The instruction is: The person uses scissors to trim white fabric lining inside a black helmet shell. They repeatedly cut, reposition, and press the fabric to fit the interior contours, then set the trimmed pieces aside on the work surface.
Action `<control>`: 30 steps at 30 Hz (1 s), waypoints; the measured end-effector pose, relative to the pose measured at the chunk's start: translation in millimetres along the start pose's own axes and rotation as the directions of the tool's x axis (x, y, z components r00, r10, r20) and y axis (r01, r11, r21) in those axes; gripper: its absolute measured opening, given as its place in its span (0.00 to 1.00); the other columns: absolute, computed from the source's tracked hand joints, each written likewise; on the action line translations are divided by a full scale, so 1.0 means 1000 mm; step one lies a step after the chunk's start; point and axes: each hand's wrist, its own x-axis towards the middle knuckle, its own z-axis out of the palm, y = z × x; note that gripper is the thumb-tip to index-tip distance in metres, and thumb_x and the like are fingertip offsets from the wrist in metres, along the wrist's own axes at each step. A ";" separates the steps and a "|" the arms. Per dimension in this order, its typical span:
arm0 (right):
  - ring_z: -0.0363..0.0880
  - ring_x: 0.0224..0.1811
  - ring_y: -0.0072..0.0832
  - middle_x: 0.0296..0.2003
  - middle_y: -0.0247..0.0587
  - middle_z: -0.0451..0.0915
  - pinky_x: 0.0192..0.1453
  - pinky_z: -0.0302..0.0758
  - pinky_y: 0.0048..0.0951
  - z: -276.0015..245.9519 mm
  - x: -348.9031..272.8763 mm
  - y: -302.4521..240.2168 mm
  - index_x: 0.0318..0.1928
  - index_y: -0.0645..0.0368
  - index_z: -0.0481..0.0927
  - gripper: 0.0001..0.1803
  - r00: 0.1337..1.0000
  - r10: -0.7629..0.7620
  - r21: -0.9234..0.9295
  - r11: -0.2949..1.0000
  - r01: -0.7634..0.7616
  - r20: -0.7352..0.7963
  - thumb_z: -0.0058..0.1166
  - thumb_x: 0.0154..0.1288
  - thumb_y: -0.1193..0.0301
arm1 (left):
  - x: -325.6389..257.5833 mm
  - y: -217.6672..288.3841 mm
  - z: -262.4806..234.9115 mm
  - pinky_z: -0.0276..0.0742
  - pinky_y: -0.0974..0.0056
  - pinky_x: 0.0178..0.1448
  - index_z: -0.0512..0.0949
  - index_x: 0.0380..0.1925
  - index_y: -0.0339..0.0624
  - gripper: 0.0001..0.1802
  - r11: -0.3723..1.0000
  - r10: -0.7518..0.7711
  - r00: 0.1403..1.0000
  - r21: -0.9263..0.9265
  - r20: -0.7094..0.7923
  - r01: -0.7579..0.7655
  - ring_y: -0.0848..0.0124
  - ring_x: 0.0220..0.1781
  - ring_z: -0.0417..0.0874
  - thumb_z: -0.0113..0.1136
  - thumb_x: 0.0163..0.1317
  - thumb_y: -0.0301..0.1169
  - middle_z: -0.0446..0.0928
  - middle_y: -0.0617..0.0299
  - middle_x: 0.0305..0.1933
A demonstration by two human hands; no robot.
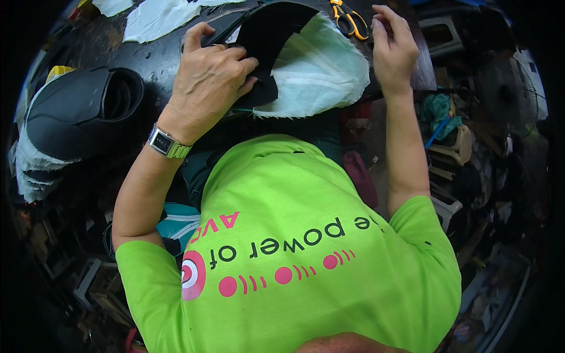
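Observation:
A curved black shoe-upper piece (pixel 268 44) lies over a pale, frayed-edged lining cloth (pixel 321 70) at the near edge of the dark table. My left hand (pixel 215 70), wearing a metal-band watch, is closed on the black piece at its left side. The fingertips bend over its edge, and the thumb rests near its lower end. To the right of the cloth, my right hand (pixel 395 50) is raised with its fingers curled toward the thumb. Whatever it pinches, if anything, is too small to make out. Orange-and-black scissors (pixel 351 22) lie between the cloth and my right hand.
A dark table (pixel 156 56) spans the top, with white cloth pieces (pixel 159 20) on it. At left, a black shoe upper (pixel 67 109) sits over frayed white fabric. A fan (pixel 507 97), a beige plastic stool (pixel 456 147) and clutter stand to the right.

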 end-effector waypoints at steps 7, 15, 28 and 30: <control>0.84 0.51 0.51 0.53 0.49 0.82 0.59 0.80 0.48 0.033 0.007 0.071 0.60 0.51 0.83 0.22 0.882 0.228 -0.567 0.822 0.053 0.413 0.62 0.67 0.64 | -0.003 -0.001 0.002 0.58 0.52 0.72 0.87 0.27 0.52 0.05 0.999 0.016 0.999 -0.043 -0.044 -0.018 0.73 0.40 0.87 0.71 0.59 0.36 0.83 0.69 0.29; 0.82 0.52 0.54 0.51 0.53 0.82 0.58 0.78 0.50 0.039 0.017 0.044 0.59 0.52 0.83 0.20 0.936 0.102 -0.347 0.938 0.022 0.337 0.61 0.67 0.67 | 0.006 0.003 0.007 0.61 0.50 0.68 0.85 0.28 0.49 0.07 0.962 -0.268 0.957 0.029 -0.114 0.273 0.67 0.34 0.87 0.68 0.64 0.36 0.84 0.64 0.29; 0.77 0.57 0.46 0.51 0.43 0.81 0.62 0.74 0.47 -0.027 -0.031 0.104 0.54 0.48 0.84 0.24 0.994 0.086 -0.545 0.837 -0.039 0.061 0.54 0.58 0.82 | 0.013 -0.014 -0.009 0.62 0.48 0.68 0.85 0.29 0.45 0.04 0.991 -0.135 0.983 0.001 0.123 0.136 0.64 0.40 0.85 0.65 0.62 0.29 0.83 0.61 0.34; 0.80 0.51 0.44 0.48 0.45 0.82 0.60 0.75 0.45 -0.021 -0.014 0.103 0.53 0.52 0.84 0.20 1.000 0.001 -0.525 0.851 0.008 0.017 0.57 0.60 0.78 | 0.014 -0.014 -0.006 0.62 0.48 0.68 0.85 0.28 0.45 0.05 0.991 -0.136 0.985 0.021 0.104 0.135 0.64 0.38 0.85 0.64 0.62 0.29 0.83 0.60 0.33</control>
